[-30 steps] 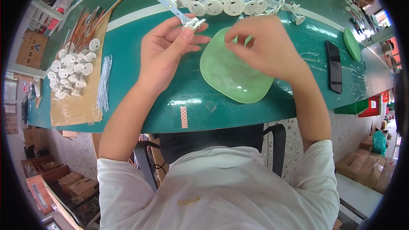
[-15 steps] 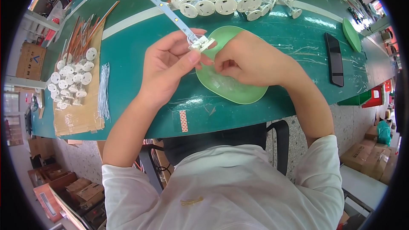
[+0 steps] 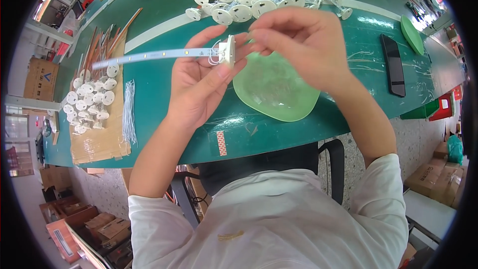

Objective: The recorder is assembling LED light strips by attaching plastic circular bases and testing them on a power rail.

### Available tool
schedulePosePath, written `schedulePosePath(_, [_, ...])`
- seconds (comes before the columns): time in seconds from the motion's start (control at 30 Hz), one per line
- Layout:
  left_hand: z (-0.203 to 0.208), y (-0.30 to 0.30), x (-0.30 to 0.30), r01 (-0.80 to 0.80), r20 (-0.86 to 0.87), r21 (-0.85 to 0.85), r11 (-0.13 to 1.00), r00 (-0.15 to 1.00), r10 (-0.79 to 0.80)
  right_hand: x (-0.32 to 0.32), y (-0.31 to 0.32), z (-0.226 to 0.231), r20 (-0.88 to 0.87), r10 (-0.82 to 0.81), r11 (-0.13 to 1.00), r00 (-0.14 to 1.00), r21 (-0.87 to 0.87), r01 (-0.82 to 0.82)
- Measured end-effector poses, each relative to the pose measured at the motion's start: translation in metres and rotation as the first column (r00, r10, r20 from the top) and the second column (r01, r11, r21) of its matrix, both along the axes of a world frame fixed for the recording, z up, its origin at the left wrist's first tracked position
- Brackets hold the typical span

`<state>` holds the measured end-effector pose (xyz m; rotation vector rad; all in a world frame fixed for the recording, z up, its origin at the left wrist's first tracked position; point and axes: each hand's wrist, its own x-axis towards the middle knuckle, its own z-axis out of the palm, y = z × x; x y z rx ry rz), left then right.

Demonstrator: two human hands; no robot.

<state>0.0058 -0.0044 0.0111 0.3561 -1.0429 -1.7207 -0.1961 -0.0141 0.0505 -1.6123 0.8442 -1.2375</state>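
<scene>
My left hand [image 3: 196, 87] grips an LED strip light by the white round cap [image 3: 227, 52] at its end. The pale strip [image 3: 149, 56] reaches out to the left, with thin white wires looping beside the cap. Close to the cap's right side, my right hand [image 3: 308, 45] is closed, thumb and fingertips pinched together. Whatever lies between those fingertips is too small to make out. Below that hand is a light green plate [image 3: 279, 94] with small clear bits on it.
Capped strips [image 3: 89, 97] lie on cardboard at left, beside a bundle of white wires [image 3: 129, 114]. More capped strips [image 3: 241, 12] are heaped at the back. A black phone [image 3: 393, 65] and a second green dish [image 3: 412, 35] lie at right.
The strip has swung from pointing up and away to lying nearly level toward the left. My right hand has risen from the green plate to beside the cap.
</scene>
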Motion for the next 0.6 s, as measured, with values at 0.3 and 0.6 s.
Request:
schedulePosePath(0.3, [-0.003, 0.005, 0.001, 0.063, -0.172, -0.021, 0.998, 0.983, -0.065, 0.018, 0.008, -0.022, 0.017, -0.054, 0.832, 0.998, -0.552, 0.055])
schedulePosePath(0.6, [-0.005, 0.005, 0.004, 0.034, -0.156, 0.002, 0.999, 0.987, -0.034, 0.022, 0.009, -0.025, -0.059, -0.242, 0.705, 0.968, -0.697, 0.133])
